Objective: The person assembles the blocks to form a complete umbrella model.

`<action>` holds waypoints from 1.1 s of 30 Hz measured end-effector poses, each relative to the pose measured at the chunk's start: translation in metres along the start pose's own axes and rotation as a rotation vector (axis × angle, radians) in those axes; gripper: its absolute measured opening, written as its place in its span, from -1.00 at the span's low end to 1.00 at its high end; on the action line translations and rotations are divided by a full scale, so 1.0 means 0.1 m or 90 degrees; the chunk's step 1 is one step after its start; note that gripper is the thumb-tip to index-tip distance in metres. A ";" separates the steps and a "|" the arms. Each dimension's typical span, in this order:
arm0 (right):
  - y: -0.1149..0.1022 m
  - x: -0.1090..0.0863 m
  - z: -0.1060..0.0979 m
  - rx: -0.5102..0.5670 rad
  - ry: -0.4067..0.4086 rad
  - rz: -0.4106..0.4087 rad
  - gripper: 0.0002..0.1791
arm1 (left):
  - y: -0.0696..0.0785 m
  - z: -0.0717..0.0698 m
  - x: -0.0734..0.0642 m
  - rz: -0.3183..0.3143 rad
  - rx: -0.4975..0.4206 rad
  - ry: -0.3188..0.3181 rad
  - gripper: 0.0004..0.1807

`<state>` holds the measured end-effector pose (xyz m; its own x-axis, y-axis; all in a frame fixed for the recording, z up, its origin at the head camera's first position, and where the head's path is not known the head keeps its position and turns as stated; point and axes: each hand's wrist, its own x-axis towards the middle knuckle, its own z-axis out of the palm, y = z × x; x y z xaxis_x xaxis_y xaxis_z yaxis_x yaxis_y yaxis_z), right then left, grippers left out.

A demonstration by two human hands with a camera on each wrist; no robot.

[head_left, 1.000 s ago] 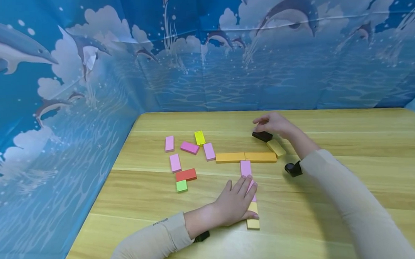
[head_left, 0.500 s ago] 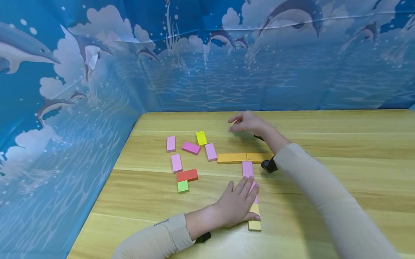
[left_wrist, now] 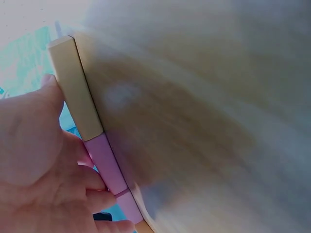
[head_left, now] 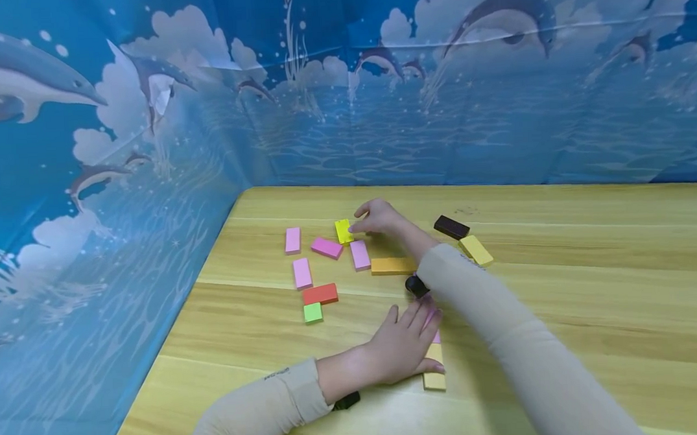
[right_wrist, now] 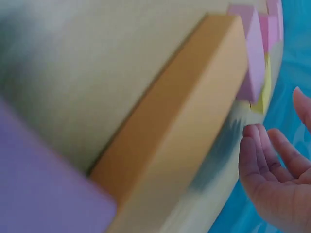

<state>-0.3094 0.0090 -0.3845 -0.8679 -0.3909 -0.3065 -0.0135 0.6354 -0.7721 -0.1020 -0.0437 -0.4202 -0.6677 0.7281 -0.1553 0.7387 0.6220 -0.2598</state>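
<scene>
My left hand (head_left: 396, 348) lies with straight fingers over a line of blocks, its fingertips on a pink block (head_left: 436, 336) and its thumb against a cream block (head_left: 434, 382). The left wrist view shows the thumb and fingers along the side of the cream block (left_wrist: 75, 87) and the pink block (left_wrist: 108, 162). At the back, my right hand (head_left: 382, 219) reaches beside a bright yellow block (head_left: 343, 231). Its fingers are loosely bent and hold nothing; in the right wrist view they stand apart from the yellow block (right_wrist: 264, 92).
Left of the right hand are pink blocks (head_left: 293, 240), a magenta block (head_left: 327, 247), a red block (head_left: 320, 294) and a green block (head_left: 313, 313). An orange block (head_left: 393, 266) runs under the right forearm. Right of it lie a black block (head_left: 451, 227) and a pale yellow block (head_left: 476, 250).
My right hand has left the black block and moved left across the back of the table to the bright yellow block. The left hand stays on the line of blocks.
</scene>
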 end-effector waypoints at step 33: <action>-0.05 0.12 0.29 -0.172 0.088 0.003 -0.70 | 0.00 -0.03 -0.03 0.001 0.026 0.034 -0.11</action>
<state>-0.3058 -0.0181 -0.4009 -0.9273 -0.3049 -0.2173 -0.1247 0.7987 -0.5886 -0.0997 -0.0455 -0.4165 -0.6604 0.7435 -0.1051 0.7341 0.6097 -0.2990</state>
